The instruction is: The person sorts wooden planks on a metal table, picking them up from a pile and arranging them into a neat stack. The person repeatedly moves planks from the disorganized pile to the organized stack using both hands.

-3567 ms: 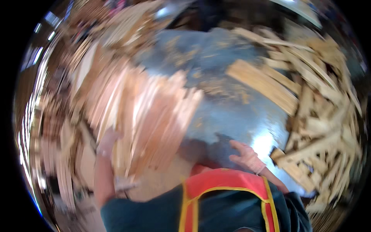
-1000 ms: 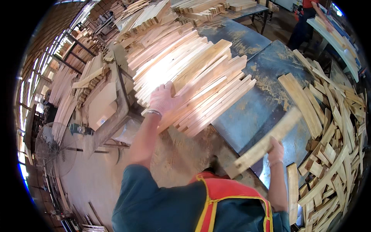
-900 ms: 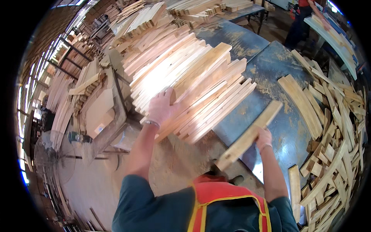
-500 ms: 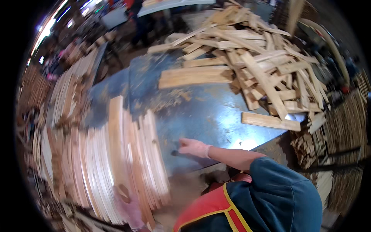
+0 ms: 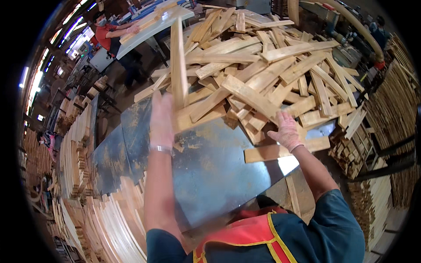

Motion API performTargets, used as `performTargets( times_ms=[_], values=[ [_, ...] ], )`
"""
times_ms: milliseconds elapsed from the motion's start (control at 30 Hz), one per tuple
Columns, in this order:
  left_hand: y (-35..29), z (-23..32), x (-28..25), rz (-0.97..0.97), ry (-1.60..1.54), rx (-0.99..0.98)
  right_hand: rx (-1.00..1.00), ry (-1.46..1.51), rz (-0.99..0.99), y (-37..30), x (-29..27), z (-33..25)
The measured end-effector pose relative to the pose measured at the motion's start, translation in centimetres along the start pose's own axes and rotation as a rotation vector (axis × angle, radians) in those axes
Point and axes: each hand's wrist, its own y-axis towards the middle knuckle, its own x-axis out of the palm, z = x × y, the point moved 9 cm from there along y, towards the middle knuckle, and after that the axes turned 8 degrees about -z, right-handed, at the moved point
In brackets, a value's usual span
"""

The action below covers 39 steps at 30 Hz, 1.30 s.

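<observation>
My left hand (image 5: 162,118), in a pale pink glove and smeared by motion, is at the lower end of a raised wooden board (image 5: 177,65). Its fingers are too blurred to show whether they grip that board. Farther right, my gloved right hand (image 5: 287,132) has its thumb spread away from the fingers. Those fingers reach the near end of a board (image 5: 252,96) slanting across the front of a large heap of loose boards (image 5: 272,57). Just under my right wrist another board (image 5: 267,153) lies on the blue-grey metal tabletop (image 5: 215,175).
Upright rows of pale boards (image 5: 114,223) stand at the lower left, against the table. Sawdust is scattered over the metal top. A person (image 5: 116,39) works at a white table (image 5: 155,26) at the far left. Stacked wood (image 5: 390,114) and a curved hose (image 5: 366,30) are at the right.
My left hand has moved from the board rows up to the heap, with a board now raised beside it. My right hand has gone from closed over the table to spread at the heap.
</observation>
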Motion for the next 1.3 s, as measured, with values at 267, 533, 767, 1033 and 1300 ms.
performTargets(
  times_ms=[267,533,767,1033,1300],
  values=[
    [-6.1,-14.7,14.6,-0.478,0.546,-0.334,-0.03,0.739,-0.3,2.4,-0.2,-1.1],
    [-19.0,-25.0,6.3,0.196,-0.31,-0.564,-0.838,0.413,-0.193,7.6,-6.2,-18.5],
    [-28.3,-22.0,-7.1,0.256,1.16,-0.728,-0.52,-0.31,-0.087,30.5,-1.0,-11.9],
    [-39.2,-19.0,-18.6,0.342,1.684,-0.686,-0.552,-0.764,-0.367,26.6,7.4,-15.9],
    [-35.3,-17.0,-10.6,0.158,1.291,-0.362,-0.704,-0.115,0.083,12.9,3.8,-21.0]
  ],
)
